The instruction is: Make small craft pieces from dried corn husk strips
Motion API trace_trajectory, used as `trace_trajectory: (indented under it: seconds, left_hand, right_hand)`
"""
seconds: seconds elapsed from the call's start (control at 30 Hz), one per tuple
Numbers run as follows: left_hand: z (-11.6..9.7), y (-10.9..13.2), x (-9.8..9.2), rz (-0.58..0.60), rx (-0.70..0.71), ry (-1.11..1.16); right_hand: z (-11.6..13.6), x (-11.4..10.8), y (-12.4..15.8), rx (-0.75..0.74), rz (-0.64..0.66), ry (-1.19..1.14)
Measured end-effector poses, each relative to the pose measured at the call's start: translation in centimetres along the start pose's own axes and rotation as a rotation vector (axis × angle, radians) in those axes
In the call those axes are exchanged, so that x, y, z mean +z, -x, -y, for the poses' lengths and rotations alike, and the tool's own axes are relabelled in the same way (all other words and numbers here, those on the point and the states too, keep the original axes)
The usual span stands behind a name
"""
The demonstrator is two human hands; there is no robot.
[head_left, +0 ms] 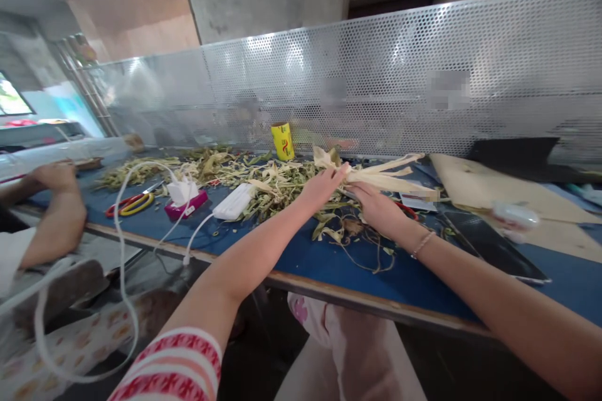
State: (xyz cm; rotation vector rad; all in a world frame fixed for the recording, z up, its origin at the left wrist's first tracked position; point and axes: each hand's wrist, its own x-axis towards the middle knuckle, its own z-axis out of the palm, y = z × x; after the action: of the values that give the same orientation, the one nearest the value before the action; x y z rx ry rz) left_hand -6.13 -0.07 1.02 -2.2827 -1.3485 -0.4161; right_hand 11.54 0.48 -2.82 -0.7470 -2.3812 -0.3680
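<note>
The left grip (323, 184) and right grip (377, 208) both clasp pale husk strips (395, 183) — over there, above the blue counter (324, 257).

- Left sleeve (176, 363): white, short, crossed by red patterned bands with a coral stripe between them.
- Bracelet (423, 245): thin, pale, at the right wrist (410, 233); beaded or twisted, cannot tell.
- Trousers (355, 351): pale, with a pink print (300, 309) near the left knee.
- Left hand (324, 185), right hand (379, 212): bare.
</note>
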Motion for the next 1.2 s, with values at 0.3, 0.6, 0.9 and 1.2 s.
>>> trace_trajectory:
  seconds: [0.3, 0.6, 0.9, 1.2]
  left_hand:
    - [0.6, -1.1, -0.5, 0.088, -0.17, 0.122]
    - [0.9, -2.0, 0.6, 0.039, -0.343, 0.537]
    - [0.8, -2.4, -0.1, 0.041, -0.696, 1.361]
    - [2.9, -1.7, -2.4, 0.453, -0.484, 1.918]
  right_hand:
    - [0.7, -0.5, -1.1, 0.023, -0.022, -0.129]
    - [1.3, 0.1, -1.1, 0.033, 0.038, -0.137]
    - [1.6, -1.0, -1.2, 0.028, 0.014, -0.135]
    - [0.1, -2.7, -0.8, -0.063, -0.057, -0.192]
